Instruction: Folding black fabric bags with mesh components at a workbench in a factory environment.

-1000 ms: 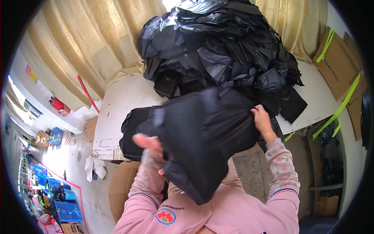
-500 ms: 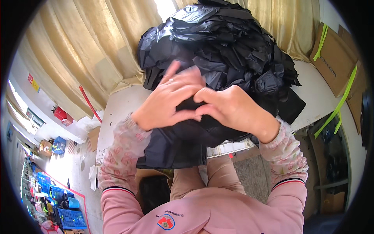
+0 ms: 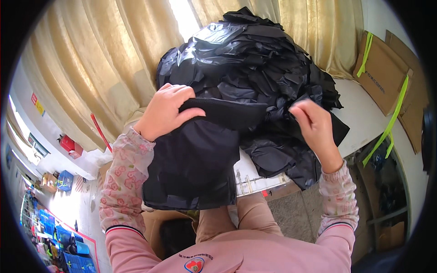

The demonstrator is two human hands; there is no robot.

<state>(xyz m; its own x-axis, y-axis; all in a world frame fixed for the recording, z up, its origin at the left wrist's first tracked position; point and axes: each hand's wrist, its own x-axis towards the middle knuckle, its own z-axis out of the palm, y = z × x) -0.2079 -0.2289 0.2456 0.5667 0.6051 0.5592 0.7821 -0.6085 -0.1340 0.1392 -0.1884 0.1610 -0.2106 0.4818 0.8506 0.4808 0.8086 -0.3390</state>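
Black fabric piece (image 3: 230,113): raised above the near part of the table, its upper edge running from the left hand toward the right; the lower boundary merges with other black cloth, so its full outline cannot be told. Left hand (image 3: 169,110) partly closed, the piece's left end pinched between thumb and fingers. Right hand (image 3: 316,129) apart from that end, fingers curled in toward the thumb (tips blurred; cannot tell whether it has hold of anything). Directly below the left hand, a folded black fabric stack (image 3: 191,170) lies at the table's near edge, slightly overhanging it. To its right, crumpled black cloth (image 3: 277,159) droops over the same edge. Behind both hands, a tall heap of black fabric pieces (image 3: 255,66), shiny at upper left, covers much of the white table (image 3: 359,107). Beyond: beige curtains (image 3: 91,59); at right, cardboard sheets (image 3: 382,77) with yellow-green straps (image 3: 397,111).
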